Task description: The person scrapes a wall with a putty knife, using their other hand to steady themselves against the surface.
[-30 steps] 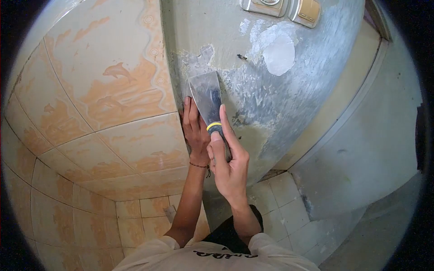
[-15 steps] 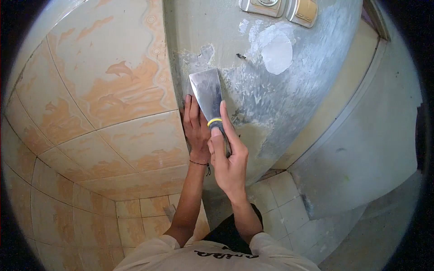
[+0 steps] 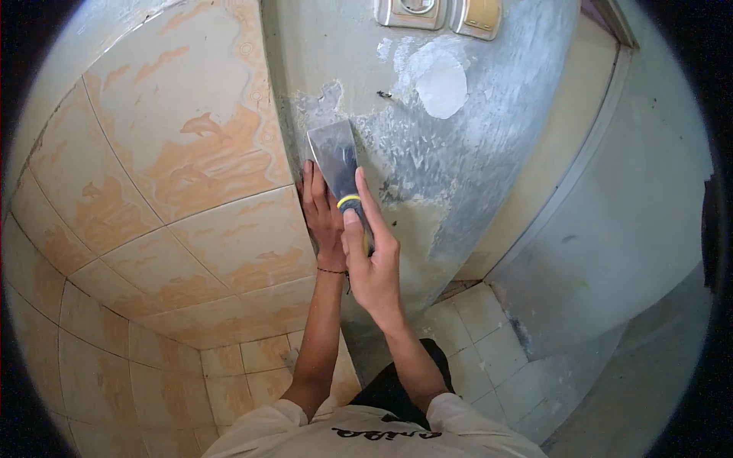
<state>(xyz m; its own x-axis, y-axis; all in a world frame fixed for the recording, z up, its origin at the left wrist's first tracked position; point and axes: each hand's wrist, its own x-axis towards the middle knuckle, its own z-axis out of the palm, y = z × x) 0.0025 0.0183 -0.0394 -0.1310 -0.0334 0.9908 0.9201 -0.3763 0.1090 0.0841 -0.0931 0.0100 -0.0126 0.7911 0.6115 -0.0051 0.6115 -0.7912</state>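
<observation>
My right hand [image 3: 374, 263] is wrapped round the dark handle of a putty knife [image 3: 334, 156], its index finger stretched along the handle towards the blade. The wide metal blade lies at the worn, peeling part of the grey wall [image 3: 412, 164], and a yellow ring marks where blade and handle meet. My left hand [image 3: 322, 217] rests flat against the wall beside the tile edge, fingers pointing up. It is partly covered by the knife and my right hand. A dark cord bracelet circles the left wrist. Up and right of the blade is a white patch [image 3: 442, 84].
Dolphin-patterned tiles [image 3: 206, 153] cover the left wall. Two switch or socket plates [image 3: 477, 15] are at the top. A small dark object [image 3: 384, 95] sticks out of the wall above the blade. At right are a door frame [image 3: 565, 187] and a pale panel [image 3: 611, 221]; floor tiles [image 3: 481, 320] lie below.
The view has shifted, so the wall and plates appear further left. The knife blade and both hands also appear further left, the blade now slightly more tilted to the left.
</observation>
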